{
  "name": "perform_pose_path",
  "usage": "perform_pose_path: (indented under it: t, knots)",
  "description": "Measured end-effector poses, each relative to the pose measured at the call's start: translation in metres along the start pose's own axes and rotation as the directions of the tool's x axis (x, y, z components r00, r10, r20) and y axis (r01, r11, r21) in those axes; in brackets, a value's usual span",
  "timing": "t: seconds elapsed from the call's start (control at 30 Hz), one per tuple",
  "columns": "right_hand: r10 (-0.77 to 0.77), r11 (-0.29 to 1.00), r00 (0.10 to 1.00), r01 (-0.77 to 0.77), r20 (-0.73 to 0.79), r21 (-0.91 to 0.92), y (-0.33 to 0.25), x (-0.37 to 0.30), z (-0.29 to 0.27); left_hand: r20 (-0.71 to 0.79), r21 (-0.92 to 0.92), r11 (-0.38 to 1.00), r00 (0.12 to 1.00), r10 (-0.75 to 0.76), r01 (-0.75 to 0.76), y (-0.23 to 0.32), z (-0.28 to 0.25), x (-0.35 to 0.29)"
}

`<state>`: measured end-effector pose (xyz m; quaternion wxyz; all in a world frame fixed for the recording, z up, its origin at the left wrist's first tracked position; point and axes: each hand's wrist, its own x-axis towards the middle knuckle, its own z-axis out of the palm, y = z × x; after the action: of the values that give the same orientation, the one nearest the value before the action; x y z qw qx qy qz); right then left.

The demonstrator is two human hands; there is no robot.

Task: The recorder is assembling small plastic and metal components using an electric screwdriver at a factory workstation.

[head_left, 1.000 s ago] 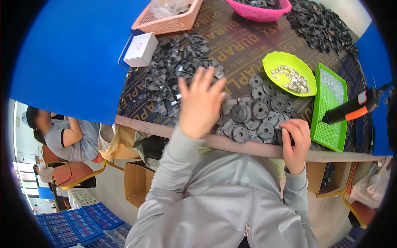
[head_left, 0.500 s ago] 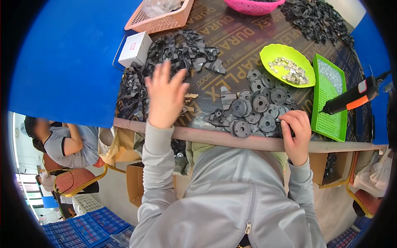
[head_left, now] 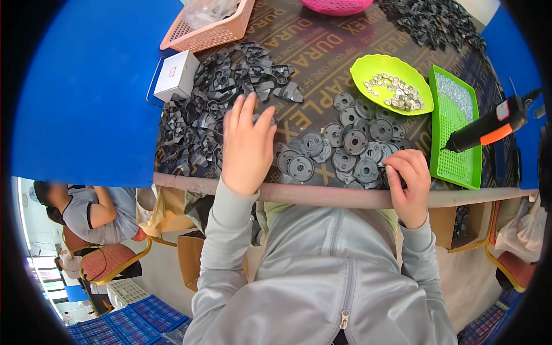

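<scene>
My left hand (head_left: 248, 150) is over the table's near left part with its fingers spread and nothing visible in it. It lies between a heap of black angular plastic parts (head_left: 198, 123) and a pile of dark grey round discs with centre holes (head_left: 353, 141). The fingers cover part of the heap's edge. At the right side of the disc pile my right hand (head_left: 411, 184) is curled, thumb towards the forefinger. Whatever it pinches is hidden by the fingers. Some discs (head_left: 301, 167) lie just right of my left hand.
A yellow-green bowl (head_left: 361, 69) holds small metal round pieces. Beside it are a green tray (head_left: 460, 178) with clear bits and a black-and-orange glue gun (head_left: 486, 129). A white box (head_left: 175, 77), pink basket (head_left: 210, 41) and magenta basket (head_left: 339, 7) stand farther off. Another person (head_left: 95, 213) sits at left.
My left hand has moved right and nearer to me. Angular parts that lay left of the discs are no longer there, and discs now lie farther left. My right hand stays nearly in place.
</scene>
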<state>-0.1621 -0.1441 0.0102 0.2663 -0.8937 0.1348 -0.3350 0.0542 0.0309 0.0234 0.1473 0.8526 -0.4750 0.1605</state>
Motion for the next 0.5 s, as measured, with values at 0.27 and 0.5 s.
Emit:
perform_pose_path:
  t: [0.27, 0.5]
  knots:
    - [-0.236, 0.966, 0.966, 0.245, 0.107, -0.08, -0.013, 0.007, 0.004, 0.147, -0.078, 0.997, 0.989, 0.017, -0.006, -0.002, 0.038, 0.067]
    - [-0.493, 0.857, 0.765, 0.509, 0.416, 0.08, -0.055, 0.033, 0.066, 0.062, -0.079, 0.997, 0.998, -0.014, 0.019, 0.004, 0.044, 0.061]
